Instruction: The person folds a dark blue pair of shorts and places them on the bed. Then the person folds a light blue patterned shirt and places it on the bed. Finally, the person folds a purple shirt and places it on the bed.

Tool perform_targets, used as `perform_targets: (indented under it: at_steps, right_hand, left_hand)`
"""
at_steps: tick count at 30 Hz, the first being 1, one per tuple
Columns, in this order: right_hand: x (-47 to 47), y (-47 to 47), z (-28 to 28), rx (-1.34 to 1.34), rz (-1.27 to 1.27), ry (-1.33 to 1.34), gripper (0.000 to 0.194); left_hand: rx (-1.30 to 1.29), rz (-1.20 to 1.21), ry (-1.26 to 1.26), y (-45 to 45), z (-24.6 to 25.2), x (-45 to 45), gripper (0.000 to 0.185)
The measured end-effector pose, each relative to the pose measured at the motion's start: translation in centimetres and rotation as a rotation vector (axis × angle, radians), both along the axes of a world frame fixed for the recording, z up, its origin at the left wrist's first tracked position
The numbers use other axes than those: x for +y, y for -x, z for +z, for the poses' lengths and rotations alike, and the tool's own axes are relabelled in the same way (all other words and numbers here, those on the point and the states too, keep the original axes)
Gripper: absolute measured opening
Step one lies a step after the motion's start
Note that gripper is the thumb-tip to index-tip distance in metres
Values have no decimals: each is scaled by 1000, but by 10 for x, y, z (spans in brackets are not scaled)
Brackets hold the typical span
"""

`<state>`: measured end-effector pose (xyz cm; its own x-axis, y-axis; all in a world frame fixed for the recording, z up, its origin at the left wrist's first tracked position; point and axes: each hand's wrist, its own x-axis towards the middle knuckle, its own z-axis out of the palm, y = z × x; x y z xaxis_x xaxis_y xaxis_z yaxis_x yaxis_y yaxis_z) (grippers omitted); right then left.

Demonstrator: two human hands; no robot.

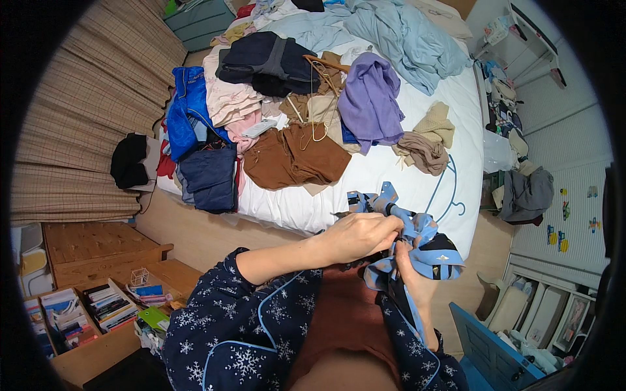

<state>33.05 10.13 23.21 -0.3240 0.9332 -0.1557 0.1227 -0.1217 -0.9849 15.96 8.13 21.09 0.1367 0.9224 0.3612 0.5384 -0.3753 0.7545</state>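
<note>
In front of my chest, both hands are on a blue, black and tan patterned cloth (437,263), which looks like a scarf. It is bunched into loops, and one strip hangs down along my right forearm. My left hand (359,237) reaches across from the left and pinches the gathered middle. Just below, my right hand (415,278) grips the cloth with the thumb raised against the folds. The far end of the cloth extends over the edge of the white-sheeted bed (288,210). The fingers partly hide the gathered spot.
A blue hanger (455,178) lies on the bed, near brown trousers (293,159), a purple garment (369,97), folded jeans (208,176) and a wooden hanger (325,63). An open drawer (93,352) holding pens stands at lower left; a blue cabinet door (494,347) stands ajar at lower right.
</note>
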Motion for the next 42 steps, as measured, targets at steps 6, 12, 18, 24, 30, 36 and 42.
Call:
perform_targets:
  at_steps: [6, 12, 18, 24, 30, 36, 42]
  right_hand:
    - [1, -5, -3, 137, -104, 110, 25]
    - [-2, -8, 14, 181, -23, 219, 23]
    - [-5, -7, 16, 117, 4, 182, 21]
    - [-7, 0, 13, 150, -64, 57, 13]
    - [17, -13, 8, 99, -158, 213, 19]
    - [137, -65, 23, 597, 107, 377, 26]
    - [231, -77, 31, 1098, 547, 162, 18]
  left_hand:
    - [-159, -21, -80, -1, 0, 5, 14]
    - [-542, -153, 510, 11, 17, 9, 16]
    - [-893, -349, 768, 16, 1, 14, 16]
    - [-798, -386, 825, 9, 9, 12, 21]
    - [-430, -311, 693, 8, 2, 14, 22]
    - [-337, -23, 367, 34, 16, 71, 31]
    - [-194, -48, 59, 39, 17, 153, 113]
